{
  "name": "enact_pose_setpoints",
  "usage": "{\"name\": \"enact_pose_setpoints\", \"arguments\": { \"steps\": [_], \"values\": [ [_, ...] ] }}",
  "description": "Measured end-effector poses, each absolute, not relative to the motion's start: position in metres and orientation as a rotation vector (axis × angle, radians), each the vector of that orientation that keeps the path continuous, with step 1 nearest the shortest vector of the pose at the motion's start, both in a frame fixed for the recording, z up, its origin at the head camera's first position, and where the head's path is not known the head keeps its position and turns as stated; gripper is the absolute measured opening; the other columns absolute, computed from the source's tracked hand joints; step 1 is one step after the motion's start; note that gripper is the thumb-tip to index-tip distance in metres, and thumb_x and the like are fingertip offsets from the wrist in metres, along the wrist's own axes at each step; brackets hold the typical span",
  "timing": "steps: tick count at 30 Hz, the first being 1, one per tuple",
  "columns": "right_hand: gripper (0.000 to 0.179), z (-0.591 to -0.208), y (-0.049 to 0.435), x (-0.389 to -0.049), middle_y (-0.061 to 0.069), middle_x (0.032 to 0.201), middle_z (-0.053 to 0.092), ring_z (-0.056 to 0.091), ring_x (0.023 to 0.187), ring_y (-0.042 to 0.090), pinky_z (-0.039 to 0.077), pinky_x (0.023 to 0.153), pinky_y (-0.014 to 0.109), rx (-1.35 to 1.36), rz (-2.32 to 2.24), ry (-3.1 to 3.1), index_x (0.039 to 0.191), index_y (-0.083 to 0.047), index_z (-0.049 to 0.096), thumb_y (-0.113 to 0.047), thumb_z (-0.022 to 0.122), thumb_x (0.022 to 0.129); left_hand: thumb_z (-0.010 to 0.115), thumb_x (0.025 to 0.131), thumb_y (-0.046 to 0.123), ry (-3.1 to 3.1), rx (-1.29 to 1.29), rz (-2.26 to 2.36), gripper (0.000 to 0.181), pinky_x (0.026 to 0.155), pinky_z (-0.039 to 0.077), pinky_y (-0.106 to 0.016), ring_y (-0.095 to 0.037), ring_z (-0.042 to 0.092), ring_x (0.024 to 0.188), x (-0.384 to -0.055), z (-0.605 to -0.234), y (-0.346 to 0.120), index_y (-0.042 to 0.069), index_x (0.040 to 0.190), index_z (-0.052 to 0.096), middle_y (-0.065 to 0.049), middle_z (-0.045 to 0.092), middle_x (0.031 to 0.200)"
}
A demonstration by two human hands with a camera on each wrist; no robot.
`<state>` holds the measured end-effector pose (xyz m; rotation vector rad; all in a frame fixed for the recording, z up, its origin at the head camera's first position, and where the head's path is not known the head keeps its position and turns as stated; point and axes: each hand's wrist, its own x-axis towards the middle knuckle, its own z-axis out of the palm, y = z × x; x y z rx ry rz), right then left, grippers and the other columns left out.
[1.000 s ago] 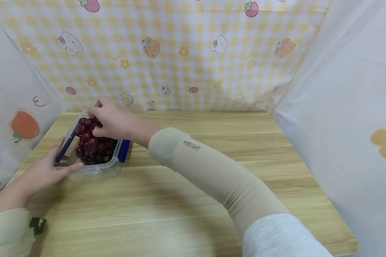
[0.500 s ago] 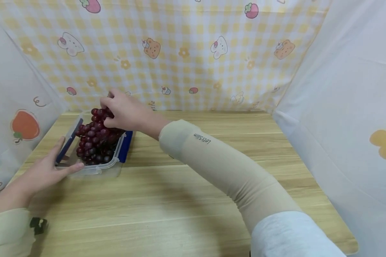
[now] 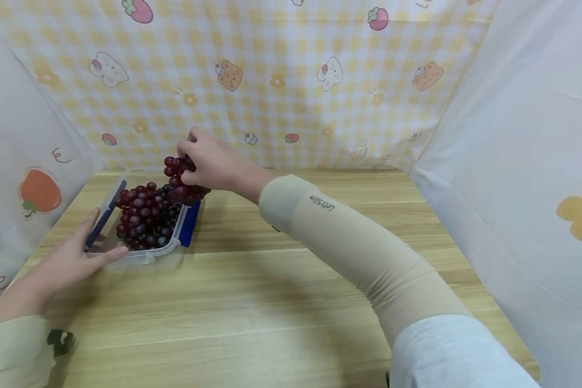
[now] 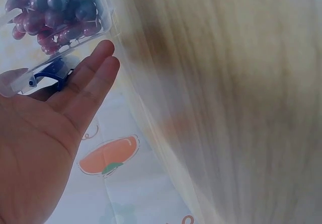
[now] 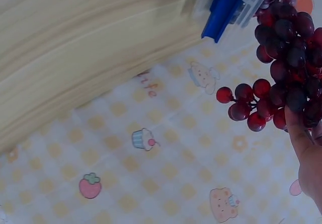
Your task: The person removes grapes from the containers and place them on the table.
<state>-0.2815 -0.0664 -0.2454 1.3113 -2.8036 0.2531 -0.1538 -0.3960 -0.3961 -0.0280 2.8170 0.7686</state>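
In the head view my right hand [image 3: 213,161] grips a bunch of dark red grapes [image 3: 188,195] from above, raised over the right back of a clear plastic container [image 3: 140,253]. The right wrist view shows the raised bunch [image 5: 294,58] hanging beside the container's blue latch flap [image 5: 229,7]. More red and dark purple grapes [image 3: 143,215] lie inside the container. My left hand [image 3: 73,258] rests at the container's front left corner, fingers extended along the left side and thumb along the front rim. In the left wrist view its fingers [image 4: 93,78] are straight beside a blue latch [image 4: 56,72].
The container stands at the far left of a wooden table [image 3: 271,302]. A yellow checked curtain [image 3: 281,81] hangs along the back edge. White curtains close in on the left and right [image 3: 528,151] sides.
My right hand has lifted the bunch of grapes up and to the right, away from the grapes left in the container. The left hand has stayed at the corner.
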Motion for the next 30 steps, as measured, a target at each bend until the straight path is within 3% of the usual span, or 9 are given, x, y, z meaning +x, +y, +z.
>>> {"name": "enact_pose_setpoints", "arguments": {
  "steps": [11, 22, 30],
  "values": [
    [0.031, -0.262, -0.043, -0.294, 0.004, 0.129, 0.052, 0.053, 0.096, 0.012, 0.047, 0.077, 0.020, 1.254, 0.259, -2.811, 0.130, -0.017, 0.063, -0.031, 0.064, 0.103, 0.058, 0.104, 0.061, 2.830, -0.019, 0.777, 0.116, 0.102, 0.029, -0.090, -0.082, 0.023, 0.134, -0.154, -0.398, -0.397, 0.018, 0.164, -0.031, -0.056, 0.007, 0.158],
    [0.024, -0.284, -0.024, -0.302, 0.002, 0.124, 0.054, 0.050, 0.105, 0.013, 0.048, 0.083, 0.023, 1.191, 0.185, -2.860, 0.120, -0.017, 0.067, -0.033, 0.067, 0.101, 0.057, 0.104, 0.062, 2.832, -0.024, 0.754, 0.115, 0.101, 0.029, -0.090, -0.083, 0.023, 0.133, -0.154, -0.398, -0.397, 0.018, 0.164, -0.031, -0.057, 0.011, 0.156],
    [0.025, -0.302, -0.009, -0.307, 0.004, 0.125, 0.057, 0.055, 0.104, 0.016, 0.052, 0.086, 0.026, 1.168, 0.185, -2.900, 0.121, -0.016, 0.068, -0.032, 0.068, 0.101, 0.058, 0.104, 0.061, 2.832, -0.018, 0.779, 0.115, 0.101, 0.028, -0.091, -0.083, 0.021, 0.134, -0.153, -0.397, -0.397, 0.019, 0.164, -0.031, -0.056, 0.005, 0.158]
  ]
}}
